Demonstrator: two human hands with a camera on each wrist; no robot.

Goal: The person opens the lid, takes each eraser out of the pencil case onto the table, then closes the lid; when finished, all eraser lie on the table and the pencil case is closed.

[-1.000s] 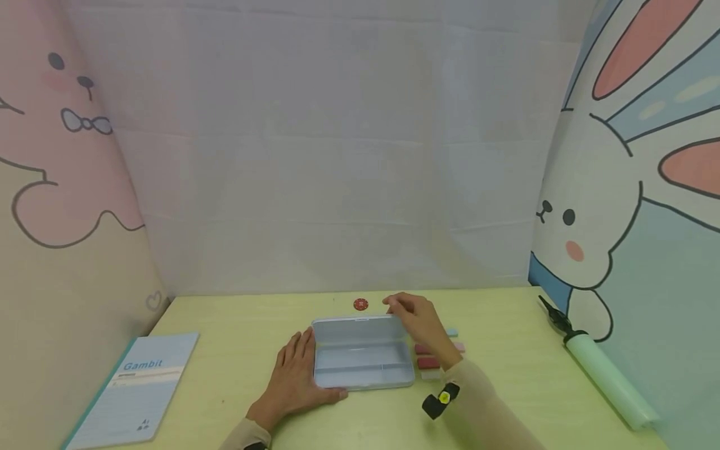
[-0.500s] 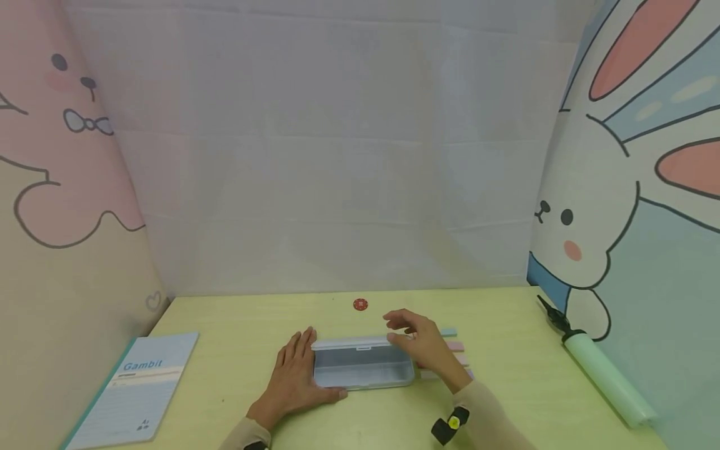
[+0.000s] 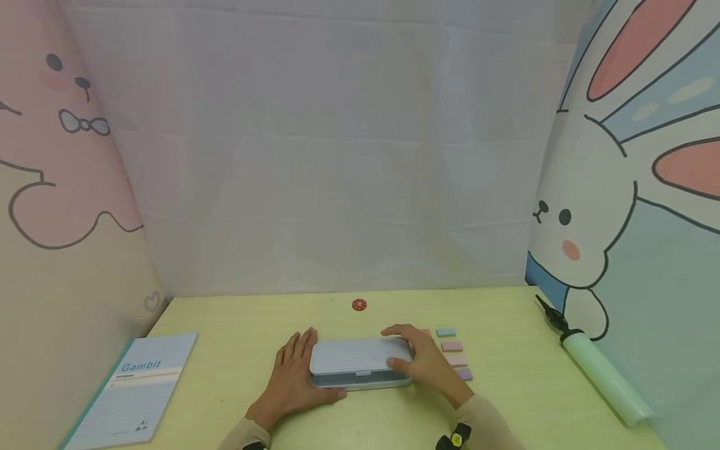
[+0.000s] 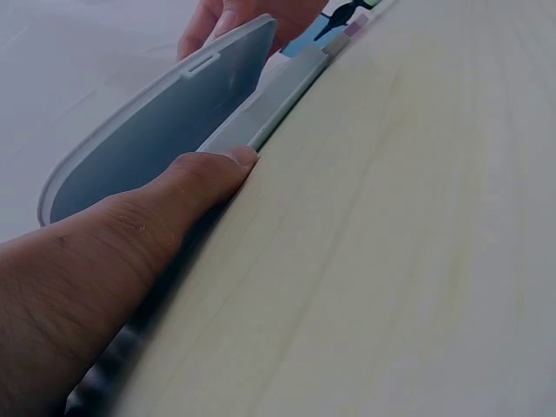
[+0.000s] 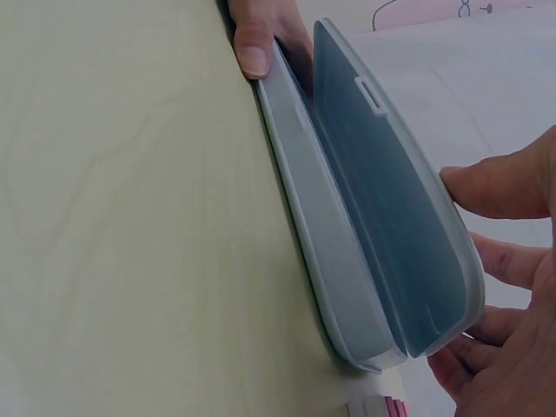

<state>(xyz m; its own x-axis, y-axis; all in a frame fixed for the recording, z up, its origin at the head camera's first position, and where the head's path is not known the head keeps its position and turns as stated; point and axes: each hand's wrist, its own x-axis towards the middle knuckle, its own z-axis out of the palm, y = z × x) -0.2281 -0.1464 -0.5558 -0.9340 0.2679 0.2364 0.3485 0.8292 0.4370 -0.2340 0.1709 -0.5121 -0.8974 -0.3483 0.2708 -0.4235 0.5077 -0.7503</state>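
A pale blue-white pencil case (image 3: 360, 381) lies on the table. Its hinged lid (image 3: 354, 355) is tilted partway down, leaving a dark gap along the front. My left hand (image 3: 292, 372) rests flat along the left end, fingers straight and thumb against the front wall, as the left wrist view also shows. At the right end, my right hand (image 3: 424, 362) holds the lid, thumb on its front edge and fingers behind it. In the right wrist view, the clasp (image 5: 371, 95) stands at the lid's edge, and the right thumb (image 5: 499, 184) touches the rim.
Several small pastel blocks (image 3: 452, 346) lie just right of the case, partly behind the right hand. A red round chip (image 3: 359, 304) sits behind it. To the left is a notebook (image 3: 135, 387); a green hand pump (image 3: 607, 378) lies at the far right.
The lid has swung from upright forward and down over the case. My right hand has moved down and toward me with it. The left hand has stayed in place.
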